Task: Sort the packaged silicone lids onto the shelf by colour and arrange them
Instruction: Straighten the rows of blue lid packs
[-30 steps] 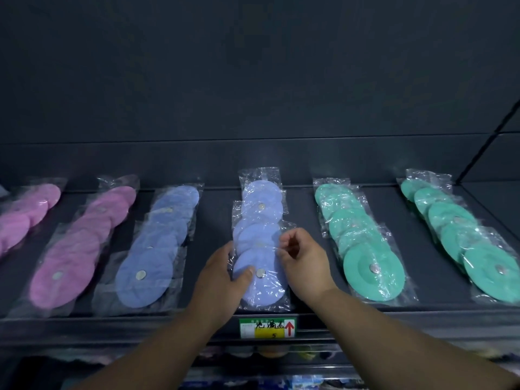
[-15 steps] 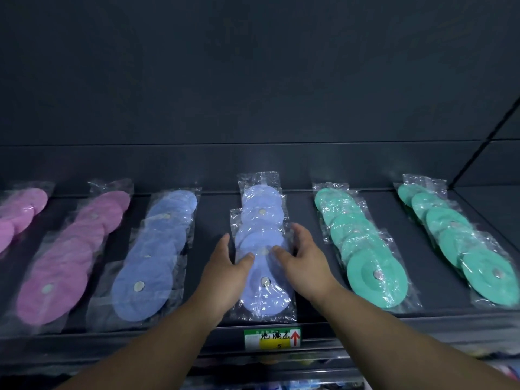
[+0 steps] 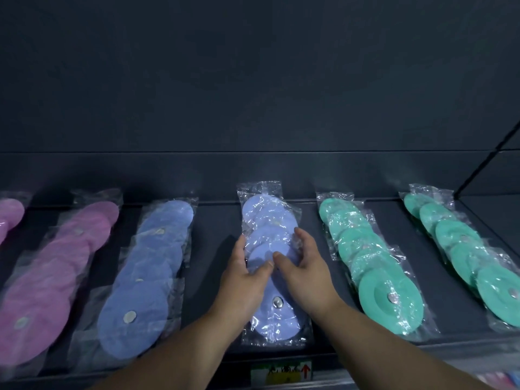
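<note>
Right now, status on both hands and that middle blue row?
Left hand and right hand open, flat on the middle blue row, no grip. Row lies straight between blue row and green row. Nothing in the way.

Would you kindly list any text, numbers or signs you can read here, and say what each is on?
Shelf-edge label: dark characters on white, too blurred to read.
Same label: a red upward arrow at its right end.
Lid packages, such as the blue row under the hands: no print visible.

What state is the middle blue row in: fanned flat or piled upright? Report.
Fanned flat: the blue packs overlap along the shelf, both hands resting on them.
</note>
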